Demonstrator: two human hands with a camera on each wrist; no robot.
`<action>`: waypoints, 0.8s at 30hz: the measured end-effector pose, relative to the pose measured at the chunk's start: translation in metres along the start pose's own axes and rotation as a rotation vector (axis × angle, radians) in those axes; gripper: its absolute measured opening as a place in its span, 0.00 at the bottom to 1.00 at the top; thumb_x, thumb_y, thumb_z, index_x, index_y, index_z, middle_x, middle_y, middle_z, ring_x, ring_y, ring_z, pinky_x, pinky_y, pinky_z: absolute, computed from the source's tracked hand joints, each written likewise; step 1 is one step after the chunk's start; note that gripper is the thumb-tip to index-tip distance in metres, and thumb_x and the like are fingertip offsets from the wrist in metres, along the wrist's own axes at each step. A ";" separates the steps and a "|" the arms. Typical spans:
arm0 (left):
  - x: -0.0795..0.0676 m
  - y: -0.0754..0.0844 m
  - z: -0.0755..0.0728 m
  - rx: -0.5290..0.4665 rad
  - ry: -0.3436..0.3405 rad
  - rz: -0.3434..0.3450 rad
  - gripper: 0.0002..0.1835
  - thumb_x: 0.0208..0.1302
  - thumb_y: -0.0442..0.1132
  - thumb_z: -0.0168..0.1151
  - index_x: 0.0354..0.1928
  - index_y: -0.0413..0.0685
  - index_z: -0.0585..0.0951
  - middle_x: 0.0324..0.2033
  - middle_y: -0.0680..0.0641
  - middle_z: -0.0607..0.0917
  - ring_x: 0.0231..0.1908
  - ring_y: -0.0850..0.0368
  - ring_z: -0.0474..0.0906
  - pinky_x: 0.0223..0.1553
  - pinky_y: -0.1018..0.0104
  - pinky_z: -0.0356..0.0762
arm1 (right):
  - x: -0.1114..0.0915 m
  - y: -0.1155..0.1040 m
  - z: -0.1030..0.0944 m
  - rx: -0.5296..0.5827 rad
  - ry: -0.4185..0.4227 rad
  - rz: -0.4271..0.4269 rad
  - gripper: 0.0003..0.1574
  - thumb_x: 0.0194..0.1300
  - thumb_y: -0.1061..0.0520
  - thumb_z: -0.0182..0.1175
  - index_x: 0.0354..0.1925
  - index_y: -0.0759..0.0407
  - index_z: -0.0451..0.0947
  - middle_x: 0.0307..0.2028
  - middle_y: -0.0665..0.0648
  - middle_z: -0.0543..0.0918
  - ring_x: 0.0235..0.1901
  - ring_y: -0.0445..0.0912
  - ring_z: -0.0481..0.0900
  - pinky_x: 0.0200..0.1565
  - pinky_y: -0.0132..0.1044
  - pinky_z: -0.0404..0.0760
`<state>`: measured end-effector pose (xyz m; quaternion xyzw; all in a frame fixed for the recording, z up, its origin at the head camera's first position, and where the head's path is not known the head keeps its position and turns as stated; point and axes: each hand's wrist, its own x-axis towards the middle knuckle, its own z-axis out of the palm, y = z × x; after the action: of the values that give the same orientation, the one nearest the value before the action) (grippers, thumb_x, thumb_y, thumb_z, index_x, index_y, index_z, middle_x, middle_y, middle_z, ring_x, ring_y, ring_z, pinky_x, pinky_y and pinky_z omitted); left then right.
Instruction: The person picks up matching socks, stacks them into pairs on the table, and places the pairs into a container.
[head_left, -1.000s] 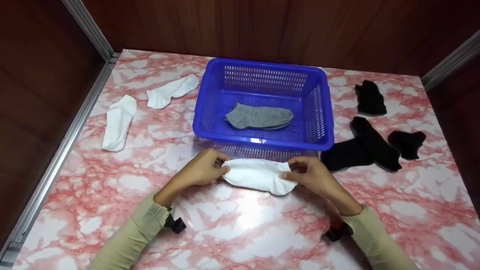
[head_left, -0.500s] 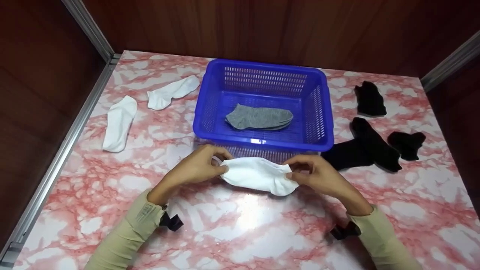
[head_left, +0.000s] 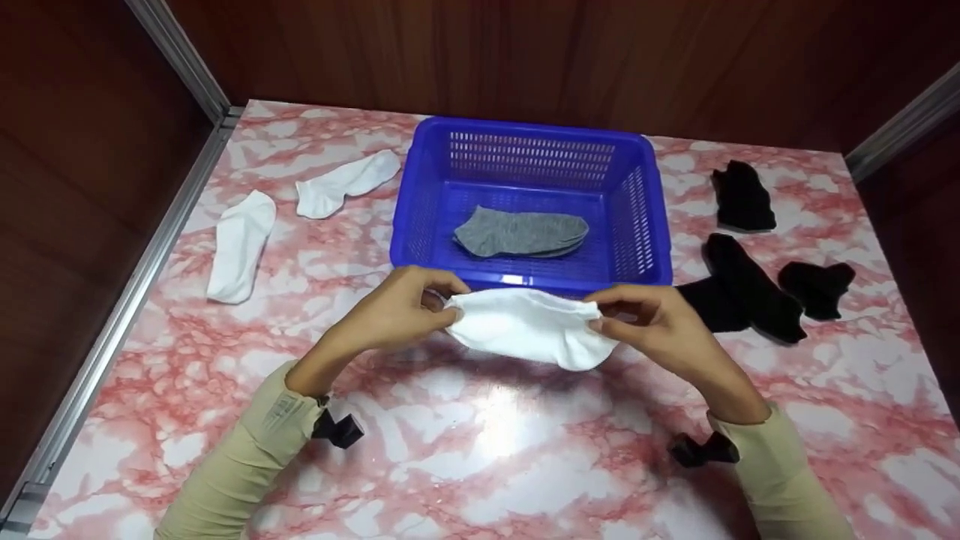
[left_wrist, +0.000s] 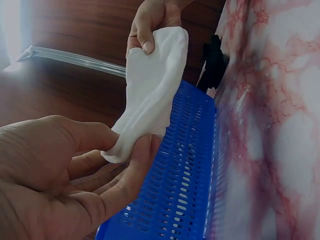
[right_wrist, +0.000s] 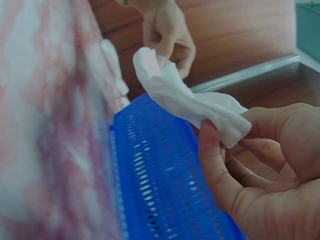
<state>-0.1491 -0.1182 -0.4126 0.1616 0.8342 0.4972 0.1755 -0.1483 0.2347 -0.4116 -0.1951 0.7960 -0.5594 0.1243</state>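
A white sock (head_left: 529, 326) is stretched level between both hands, just in front of the basket's near rim in the head view. My left hand (head_left: 397, 307) pinches its toe end between thumb and fingers. At the other end my right hand (head_left: 660, 319) pinches the cuff and heel side. Both wrist views show the sock (left_wrist: 150, 90) raised above the table, its fabric sagging in folds. Behind it stands a blue basket (head_left: 652, 202) with slotted walls. Grey socks (head_left: 521, 232) lie flat on the basket floor, stacked together.
Two white socks (head_left: 240, 247) (head_left: 349, 184) lie left of the basket on the marbled table (head_left: 480, 465). To the right are several black socks (head_left: 750, 289), two of them overlapping, and another black sock (head_left: 742, 196) farther back. Dark wood panels (head_left: 525, 60) enclose the back and sides.
Both hands have lifted the white sock and brought it toward the basket, where it now overlaps the near wall. They have also shifted slightly apart. The other socks have stayed put.
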 end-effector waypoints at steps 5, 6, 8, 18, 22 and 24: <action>0.004 0.010 -0.008 -0.057 0.010 -0.007 0.13 0.69 0.35 0.66 0.53 0.43 0.87 0.46 0.41 0.90 0.41 0.54 0.90 0.41 0.64 0.88 | 0.007 -0.017 -0.010 -0.035 0.051 0.034 0.17 0.67 0.65 0.70 0.54 0.62 0.87 0.37 0.43 0.90 0.23 0.32 0.78 0.24 0.25 0.78; 0.005 0.012 -0.011 -0.065 0.010 -0.004 0.13 0.69 0.35 0.66 0.54 0.42 0.87 0.46 0.41 0.90 0.41 0.54 0.90 0.42 0.64 0.89 | 0.009 -0.020 -0.012 -0.044 0.053 0.034 0.17 0.67 0.64 0.70 0.54 0.60 0.87 0.38 0.44 0.90 0.24 0.32 0.78 0.24 0.25 0.78; 0.007 0.015 -0.015 -0.084 0.006 0.005 0.13 0.69 0.34 0.66 0.54 0.40 0.87 0.47 0.39 0.89 0.42 0.53 0.90 0.42 0.64 0.89 | 0.014 -0.025 -0.015 -0.052 0.044 0.028 0.18 0.68 0.63 0.70 0.56 0.58 0.87 0.41 0.45 0.90 0.29 0.34 0.82 0.29 0.26 0.81; 0.032 0.024 -0.046 0.007 -0.090 0.073 0.13 0.70 0.34 0.67 0.55 0.41 0.88 0.49 0.40 0.90 0.45 0.52 0.89 0.42 0.68 0.88 | 0.048 -0.045 -0.032 -0.127 -0.018 0.083 0.15 0.70 0.62 0.66 0.54 0.58 0.88 0.45 0.50 0.89 0.37 0.39 0.85 0.39 0.30 0.87; 0.048 0.029 -0.056 0.067 -0.102 0.105 0.13 0.70 0.34 0.67 0.54 0.41 0.87 0.50 0.40 0.90 0.46 0.54 0.89 0.48 0.66 0.88 | 0.064 -0.046 -0.036 -0.114 -0.007 0.090 0.14 0.70 0.62 0.66 0.53 0.61 0.87 0.41 0.48 0.89 0.35 0.38 0.83 0.37 0.29 0.85; 0.055 0.031 -0.060 0.082 -0.106 0.107 0.13 0.70 0.33 0.67 0.55 0.41 0.87 0.50 0.40 0.90 0.45 0.55 0.88 0.48 0.66 0.88 | 0.072 -0.045 -0.039 -0.101 -0.014 0.085 0.14 0.70 0.63 0.65 0.53 0.62 0.87 0.40 0.46 0.90 0.34 0.37 0.83 0.37 0.28 0.84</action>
<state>-0.2223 -0.1262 -0.3653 0.2392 0.8336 0.4619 0.1857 -0.2207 0.2214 -0.3546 -0.1711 0.8300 -0.5112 0.1432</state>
